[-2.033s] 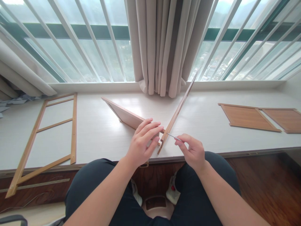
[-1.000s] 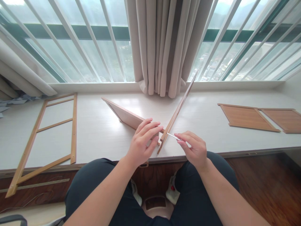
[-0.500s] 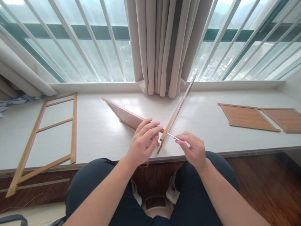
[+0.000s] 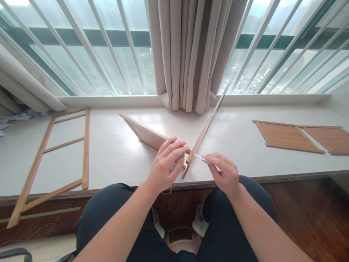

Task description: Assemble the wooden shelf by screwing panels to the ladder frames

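Two wooden panels stand on edge on white sill-top bench [image 4: 114, 153], meeting in a V at near corner: left panel [image 4: 145, 134] pale-faced, right panel [image 4: 208, 122] seen edge-on, leaning away toward curtain [image 4: 191, 54].

Change vs. 2 s ago: very little. Right hand [image 4: 225, 174] has crept slightly toward the joint; thin metal tool [image 4: 201, 158] now has its tip touching lower edge of right panel, where earlier it sat a shade further out. Left hand [image 4: 163, 165] and both panels unmoved. Judgement: fine work at the corner joint is under way, hardly advanced over the interval; likely turning or seating a small fastener, fastener itself too small to see.

Hands:
- Left: fingers loosely together, laid flat over near end of left panel, bracing it; thumb tucked under.
- Right: thumb and forefinger pinched on tool's rear end, other fingers curled in.

Materials/shapes:
- Panels: thin, flat, rectangular, light wood-tone frame strips, smooth laminate look.
- Tool: slim straight rod, silvery, glossy.
- Bench: matt white, faint grain.
- Open wooden frame [image 4: 51, 160], ladder-like w/ cross-rails, flat at left, near end overhanging edge.
- 2 brown slatted-look boards [image 4: 286, 136], flat at right, well apart from work.
- Curtain: beige fabric, heavy folds; white window bars [image 4: 109, 43] behind.
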A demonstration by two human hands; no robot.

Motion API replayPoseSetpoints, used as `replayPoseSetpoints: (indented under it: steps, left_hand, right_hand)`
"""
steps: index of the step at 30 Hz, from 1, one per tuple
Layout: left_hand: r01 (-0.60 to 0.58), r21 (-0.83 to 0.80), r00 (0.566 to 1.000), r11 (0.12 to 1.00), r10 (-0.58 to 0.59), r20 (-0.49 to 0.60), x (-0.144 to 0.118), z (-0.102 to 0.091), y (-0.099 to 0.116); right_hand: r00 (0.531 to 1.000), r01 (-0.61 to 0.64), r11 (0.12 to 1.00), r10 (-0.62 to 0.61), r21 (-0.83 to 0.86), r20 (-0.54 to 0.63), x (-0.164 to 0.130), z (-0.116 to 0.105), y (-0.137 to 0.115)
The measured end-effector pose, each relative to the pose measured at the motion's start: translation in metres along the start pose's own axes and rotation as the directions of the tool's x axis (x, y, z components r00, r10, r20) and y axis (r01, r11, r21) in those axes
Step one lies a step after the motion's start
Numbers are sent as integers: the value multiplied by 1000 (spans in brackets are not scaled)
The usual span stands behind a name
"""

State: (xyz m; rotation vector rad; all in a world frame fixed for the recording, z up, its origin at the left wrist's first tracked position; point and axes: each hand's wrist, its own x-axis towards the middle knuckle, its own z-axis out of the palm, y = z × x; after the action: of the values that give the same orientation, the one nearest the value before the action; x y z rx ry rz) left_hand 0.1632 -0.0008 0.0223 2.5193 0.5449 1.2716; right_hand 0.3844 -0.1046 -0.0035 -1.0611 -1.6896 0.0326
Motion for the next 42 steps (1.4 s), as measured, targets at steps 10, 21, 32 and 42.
replayPoseSetpoints:
  steps: [10, 21, 32, 42]
  left_hand:
    - [-2, 2, 1000, 1000, 2, -11, 1, 0, 2]
    - [-4, -9, 1000, 1000, 4, -6, 0, 0, 0]
    - [2, -7, 1000, 1000, -2, -8, 0, 1, 0]
    - [-8, -11, 1000, 1000, 8, -15, -1, 2, -1]
  right_hand:
    - [999, 38, 999, -39, -38, -21, 3, -3, -1]
    - [999, -39, 999, 39, 8, -35, 1, -1, 0]
    - [997, -71, 997, 71, 35, -24, 4, -1, -3]
    - [999, -29, 999, 31, 35, -44, 0, 1, 0]
